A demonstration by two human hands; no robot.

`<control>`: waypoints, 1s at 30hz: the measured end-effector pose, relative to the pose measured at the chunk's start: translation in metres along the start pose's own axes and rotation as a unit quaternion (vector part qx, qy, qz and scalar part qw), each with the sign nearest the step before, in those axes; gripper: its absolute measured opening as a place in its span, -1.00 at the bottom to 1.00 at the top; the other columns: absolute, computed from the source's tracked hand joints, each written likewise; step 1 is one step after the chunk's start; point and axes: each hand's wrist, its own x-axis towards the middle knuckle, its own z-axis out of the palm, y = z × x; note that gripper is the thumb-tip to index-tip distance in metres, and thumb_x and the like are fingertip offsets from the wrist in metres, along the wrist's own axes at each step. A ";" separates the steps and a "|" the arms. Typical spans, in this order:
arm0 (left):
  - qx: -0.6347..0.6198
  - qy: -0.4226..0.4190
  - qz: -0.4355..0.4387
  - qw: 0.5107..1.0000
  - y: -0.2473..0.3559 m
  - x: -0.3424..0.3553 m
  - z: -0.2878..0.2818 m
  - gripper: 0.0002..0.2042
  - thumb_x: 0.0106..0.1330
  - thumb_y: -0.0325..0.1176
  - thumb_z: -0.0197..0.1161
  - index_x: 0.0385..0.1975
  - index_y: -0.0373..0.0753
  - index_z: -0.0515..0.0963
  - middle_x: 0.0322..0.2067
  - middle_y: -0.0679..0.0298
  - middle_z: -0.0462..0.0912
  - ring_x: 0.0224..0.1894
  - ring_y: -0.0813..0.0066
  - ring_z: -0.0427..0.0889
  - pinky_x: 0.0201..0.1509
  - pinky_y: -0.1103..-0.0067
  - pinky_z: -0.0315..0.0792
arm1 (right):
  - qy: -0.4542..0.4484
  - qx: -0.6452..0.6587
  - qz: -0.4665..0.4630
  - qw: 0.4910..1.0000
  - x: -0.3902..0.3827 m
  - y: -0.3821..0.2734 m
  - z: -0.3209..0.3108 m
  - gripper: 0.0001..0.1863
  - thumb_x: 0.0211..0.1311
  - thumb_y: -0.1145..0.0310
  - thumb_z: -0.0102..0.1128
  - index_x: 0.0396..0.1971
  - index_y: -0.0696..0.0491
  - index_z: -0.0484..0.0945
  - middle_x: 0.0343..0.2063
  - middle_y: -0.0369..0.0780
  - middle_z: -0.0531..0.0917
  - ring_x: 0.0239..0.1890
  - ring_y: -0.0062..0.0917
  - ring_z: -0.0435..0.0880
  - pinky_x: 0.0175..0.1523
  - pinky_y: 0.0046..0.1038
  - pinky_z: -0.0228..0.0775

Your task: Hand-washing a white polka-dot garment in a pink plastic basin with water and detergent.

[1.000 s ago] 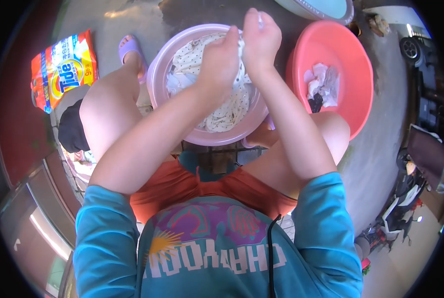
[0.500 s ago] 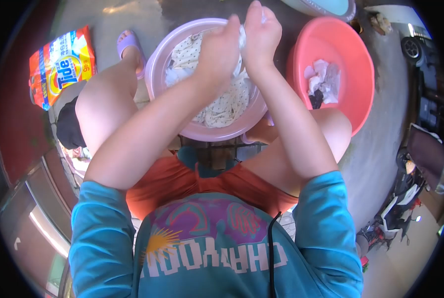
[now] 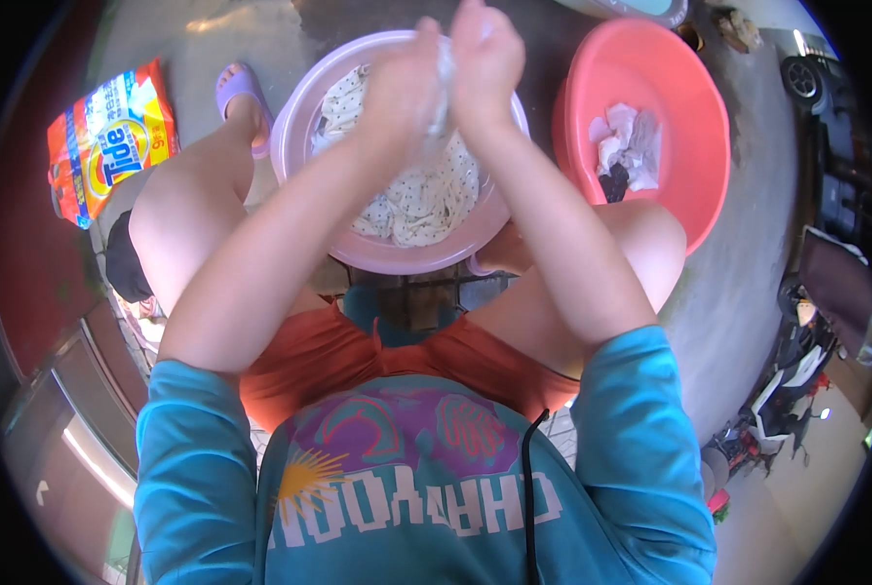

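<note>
Over the lilac basin (image 3: 299,185) my left hand (image 3: 402,93) and my right hand (image 3: 486,73) are raised close together, both smeared by motion. Between the palms a strip of whitish cloth (image 3: 444,93) shows, gripped by both hands; most of it is hidden. Below them, white fabric with small dark dots (image 3: 424,205) lies bunched in the basin. My forearms hide part of it.
At right stands a coral-pink basin (image 3: 694,127) with crumpled pale and black cloths (image 3: 631,146). A bright orange detergent bag (image 3: 114,136) lies at left, near my foot in a lilac slipper (image 3: 236,88). A pale blue basin (image 3: 640,8) is at the far edge.
My hands stay together on the whitish cloth and have moved slightly within a rubbing-like motion. The whole view has shifted a little, so the basins sit further left and up.
</note>
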 end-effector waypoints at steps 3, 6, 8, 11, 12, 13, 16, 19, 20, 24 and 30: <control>0.004 -0.035 0.097 0.995 -0.032 0.041 -0.021 -0.50 0.38 0.02 -0.10 -0.51 -0.33 0.53 -0.51 0.17 0.58 -0.47 0.36 0.50 -0.35 0.42 0.38 | 0.079 0.015 0.072 0.994 -0.017 0.002 0.033 -0.72 0.28 0.33 0.04 -0.59 0.15 0.36 -0.70 -0.15 0.40 -0.58 -0.41 0.34 -0.41 -0.37 0.26; -0.043 -0.011 -0.060 0.997 0.018 0.011 -0.013 -0.51 0.39 -0.01 -0.10 -0.48 -0.35 0.54 -0.45 0.14 0.60 -0.46 0.36 0.50 -0.33 0.41 0.39 | 0.058 -0.020 -0.108 0.992 -0.022 -0.003 0.028 -0.66 0.34 0.27 -0.01 -0.60 0.16 0.36 -0.67 -0.14 0.45 -0.57 -0.49 0.33 -0.41 -0.40 0.26; 0.089 -0.022 0.095 0.991 -0.012 0.008 -0.004 -0.58 0.33 0.04 0.03 -0.23 -0.24 0.56 -0.33 0.22 0.62 -0.28 0.53 0.55 -0.17 0.54 0.40 | 0.029 -0.128 0.016 0.991 0.019 0.012 0.005 -0.69 0.37 0.19 -0.04 -0.47 0.12 0.44 -0.57 -0.25 0.50 -0.51 -0.57 0.45 -0.35 -0.48 0.30; -0.153 -0.170 -0.040 0.973 0.012 -0.010 -0.007 -0.58 0.28 0.01 0.13 -0.20 -0.28 0.56 -0.27 0.23 0.63 -0.26 0.49 0.58 -0.10 0.53 0.41 | 0.025 -0.051 0.033 0.998 0.037 0.019 -0.011 -0.68 0.38 0.16 -0.07 -0.48 0.08 0.42 -0.62 -0.35 0.43 -0.57 -0.63 0.41 -0.43 -0.52 0.25; -0.226 -0.143 -0.118 0.956 0.025 -0.009 -0.010 -0.64 0.26 -0.11 0.21 -0.19 -0.32 0.56 -0.26 0.25 0.63 -0.23 0.45 0.60 -0.05 0.49 0.42 | -0.002 0.044 0.055 0.998 0.039 0.014 -0.015 -0.69 0.38 0.16 -0.07 -0.46 0.07 0.42 -0.61 -0.35 0.44 -0.56 -0.63 0.42 -0.43 -0.52 0.26; -0.225 -0.146 -0.116 0.956 0.040 -0.008 -0.017 -0.64 0.26 -0.11 0.21 -0.19 -0.32 0.56 -0.26 0.25 0.63 -0.23 0.45 0.60 -0.05 0.49 0.42 | 0.001 0.043 0.053 0.998 0.043 0.008 -0.020 -0.69 0.38 0.16 -0.07 -0.46 0.07 0.42 -0.61 -0.35 0.44 -0.56 -0.63 0.42 -0.43 -0.52 0.26; -0.393 -0.241 -0.169 0.872 0.061 0.002 -0.059 -0.43 0.41 0.05 -0.20 0.01 -0.44 0.40 -0.03 0.03 0.55 0.03 0.17 0.54 0.18 0.36 0.36 | 0.037 0.275 0.210 0.938 0.046 -0.045 -0.028 -0.67 0.38 0.16 -0.09 -0.39 0.13 0.46 -0.55 -0.29 0.50 -0.49 -0.59 0.49 -0.35 -0.52 0.35; -0.377 -0.194 -0.088 0.902 0.074 -0.006 -0.069 -0.50 0.40 0.01 -0.11 -0.05 -0.38 0.45 -0.07 0.06 0.58 0.01 0.24 0.56 0.15 0.39 0.40 | 0.064 0.301 0.202 0.930 0.043 -0.058 -0.039 -0.73 0.37 0.23 -0.04 -0.23 0.15 0.47 -0.47 -0.31 0.51 -0.44 -0.65 0.51 -0.29 -0.58 0.38; -0.377 -0.198 -0.084 0.901 0.075 -0.004 -0.072 -0.50 0.40 0.01 -0.11 -0.05 -0.38 0.45 -0.07 0.06 0.58 0.01 0.24 0.56 0.15 0.39 0.40 | 0.066 0.301 0.197 0.931 0.042 -0.056 -0.044 -0.73 0.37 0.23 -0.04 -0.23 0.15 0.47 -0.47 -0.31 0.51 -0.44 -0.65 0.51 -0.29 -0.58 0.38; -0.385 -0.187 -0.066 0.901 0.067 0.003 -0.086 -0.59 0.37 -0.07 0.02 -0.08 -0.34 0.48 -0.12 0.11 0.61 -0.04 0.30 0.58 0.08 0.42 0.44 | 0.000 0.231 0.150 0.961 0.033 -0.033 -0.061 -0.60 0.37 0.13 -0.04 -0.10 0.20 0.45 -0.24 -0.20 0.61 -0.18 -0.56 0.59 -0.07 -0.49 0.40; -0.356 -0.151 -0.015 0.922 0.070 0.001 -0.089 -0.65 0.35 -0.13 0.07 -0.15 -0.33 0.51 -0.19 0.15 0.62 -0.12 0.36 0.61 0.00 0.48 0.48 | -0.026 0.225 0.143 0.963 0.030 -0.035 -0.069 -0.61 0.37 0.14 -0.03 -0.08 0.19 0.45 -0.24 -0.24 0.61 -0.17 -0.61 0.58 -0.06 -0.53 0.39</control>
